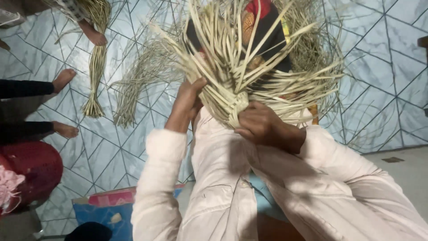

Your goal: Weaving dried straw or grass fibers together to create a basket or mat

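I hold a half-woven piece of pale straw strips (232, 89) up close in front of me, loose ends fanning out upward and sideways. My left hand (187, 102) grips its left side, fingers closed on the strips. My right hand (263, 125) clasps the tight woven base from below. Both arms wear pale pink sleeves. A black, red and orange cloth (263, 27) shows behind the strips.
Two tied straw bundles (96, 67) (133, 85) lie on the pale tiled floor (379, 58). Other people's bare feet (64, 78) (67, 130) and dark sleeves are at left, beside a red garment (31, 169). A blue and pink mat (107, 209) lies below.
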